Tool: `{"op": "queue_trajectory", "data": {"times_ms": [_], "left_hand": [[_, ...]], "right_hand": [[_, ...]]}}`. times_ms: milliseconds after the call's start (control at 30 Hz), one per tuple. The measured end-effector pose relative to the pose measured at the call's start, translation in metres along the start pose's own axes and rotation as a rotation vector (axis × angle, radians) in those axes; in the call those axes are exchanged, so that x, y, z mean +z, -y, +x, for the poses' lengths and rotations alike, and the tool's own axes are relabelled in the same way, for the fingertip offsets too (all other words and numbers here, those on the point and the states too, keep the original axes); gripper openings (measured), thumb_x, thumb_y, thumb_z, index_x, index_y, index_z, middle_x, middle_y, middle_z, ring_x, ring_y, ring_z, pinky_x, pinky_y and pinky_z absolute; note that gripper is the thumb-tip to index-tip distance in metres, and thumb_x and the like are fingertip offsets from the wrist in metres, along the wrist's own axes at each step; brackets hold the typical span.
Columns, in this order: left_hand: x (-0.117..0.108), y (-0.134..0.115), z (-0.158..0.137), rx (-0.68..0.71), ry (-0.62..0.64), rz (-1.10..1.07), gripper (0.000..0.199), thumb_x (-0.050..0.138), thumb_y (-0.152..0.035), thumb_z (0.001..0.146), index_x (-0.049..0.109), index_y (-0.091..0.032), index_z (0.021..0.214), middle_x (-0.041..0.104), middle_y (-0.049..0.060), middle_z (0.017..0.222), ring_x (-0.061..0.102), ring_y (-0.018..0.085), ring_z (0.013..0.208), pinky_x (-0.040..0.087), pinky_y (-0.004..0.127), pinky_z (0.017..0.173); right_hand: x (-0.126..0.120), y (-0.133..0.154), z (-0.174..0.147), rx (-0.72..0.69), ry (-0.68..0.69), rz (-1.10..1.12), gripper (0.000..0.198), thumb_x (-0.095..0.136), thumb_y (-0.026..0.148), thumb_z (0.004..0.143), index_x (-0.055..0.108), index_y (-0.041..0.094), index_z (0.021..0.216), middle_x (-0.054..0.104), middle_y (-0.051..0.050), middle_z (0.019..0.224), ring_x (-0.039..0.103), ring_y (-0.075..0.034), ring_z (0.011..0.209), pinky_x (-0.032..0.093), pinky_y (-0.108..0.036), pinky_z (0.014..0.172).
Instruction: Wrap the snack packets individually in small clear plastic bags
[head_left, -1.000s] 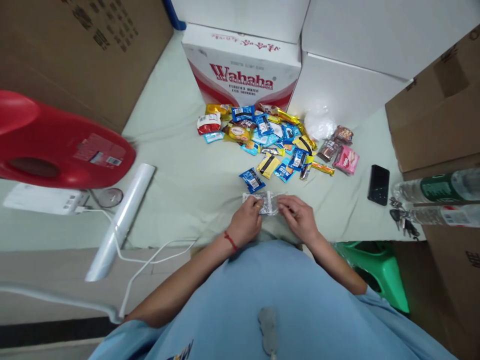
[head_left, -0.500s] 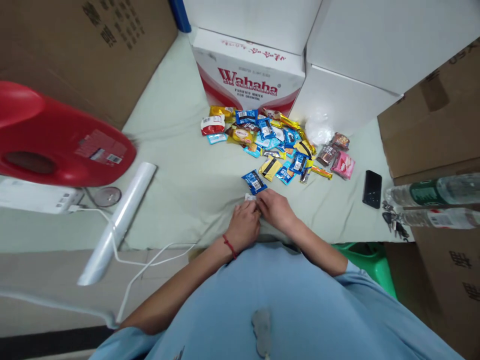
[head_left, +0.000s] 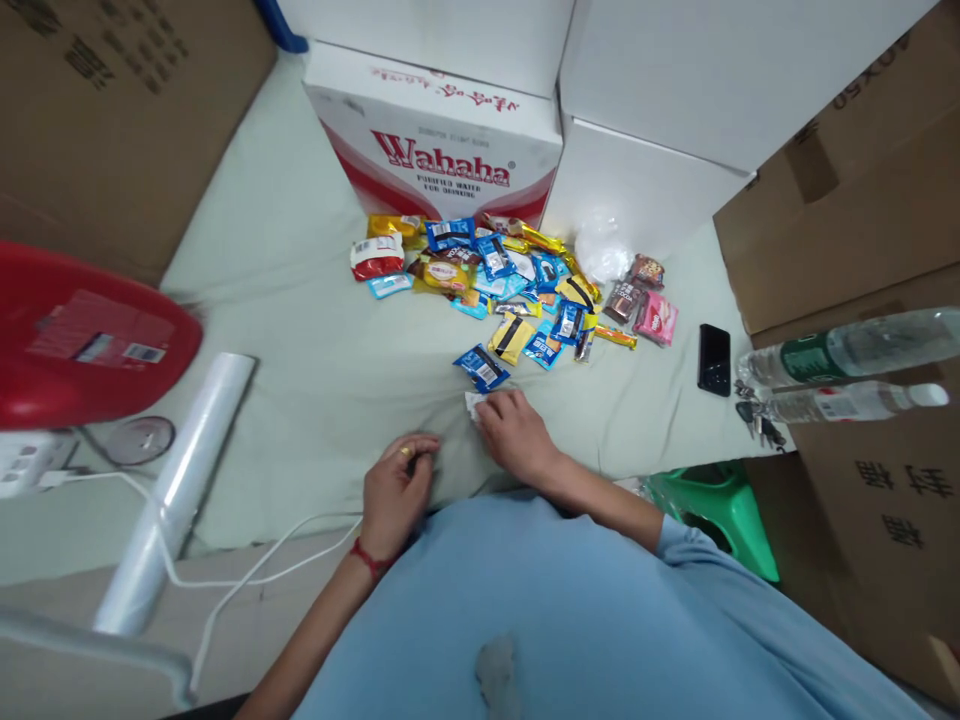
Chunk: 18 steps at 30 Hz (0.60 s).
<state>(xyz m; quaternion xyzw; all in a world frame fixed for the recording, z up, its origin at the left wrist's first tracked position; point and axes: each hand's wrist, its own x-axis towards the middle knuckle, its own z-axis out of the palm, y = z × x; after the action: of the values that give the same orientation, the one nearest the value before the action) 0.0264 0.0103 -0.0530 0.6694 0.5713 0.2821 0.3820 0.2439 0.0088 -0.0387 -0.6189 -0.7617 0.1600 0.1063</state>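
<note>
My right hand rests on the green cloth. Its curled fingers are closed on a small white packet, most of which they cover. Just beyond it lies a blue snack packet. To the left, my left hand is near the cloth's front edge, loosely curved, with thumb and forefinger apart and nothing seen between them. It wears a gold ring and a red wrist cord. Farther back is a loose heap of wrapped snacks, including a yellow packet, a red-and-white packet and a pink packet.
A Wahaha carton stands behind the snacks, beside white boxes. At left are a red jug, a clear plastic roll and a white cable. A black phone, keys and bottles are at right.
My left hand has drawn away from my right hand, toward the left and nearer my body. My right hand stays at the white packet. The whole view has shifted somewhat.
</note>
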Motion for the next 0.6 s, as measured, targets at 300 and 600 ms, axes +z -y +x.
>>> {"op": "queue_trajectory", "data": {"times_ms": [300, 600], "left_hand": [[0.007, 0.002, -0.002, 0.122, 0.067, 0.145, 0.027, 0.046, -0.028, 0.096, 0.073, -0.021, 0.096, 0.079, 0.006, 0.107, 0.072, 0.023, 0.104, 0.056, 0.040, 0.099], [0.007, 0.010, 0.002, 0.257, -0.069, 0.280, 0.024, 0.047, -0.026, 0.098, 0.071, -0.021, 0.101, 0.076, 0.010, 0.113, 0.068, 0.026, 0.109, 0.055, 0.045, 0.100]], "right_hand": [[-0.082, -0.151, -0.069, 0.531, -0.585, 0.304, 0.028, 0.046, 0.034, 0.100, 0.068, 0.021, 0.111, 0.074, -0.007, 0.097, 0.067, -0.025, 0.090, 0.053, -0.036, 0.084], [-0.112, -0.271, -0.069, 0.970, -0.530, 0.003, 0.024, 0.050, 0.018, 0.085, 0.072, 0.013, 0.092, 0.070, -0.016, 0.091, 0.062, -0.029, 0.091, 0.048, -0.042, 0.084]]}}
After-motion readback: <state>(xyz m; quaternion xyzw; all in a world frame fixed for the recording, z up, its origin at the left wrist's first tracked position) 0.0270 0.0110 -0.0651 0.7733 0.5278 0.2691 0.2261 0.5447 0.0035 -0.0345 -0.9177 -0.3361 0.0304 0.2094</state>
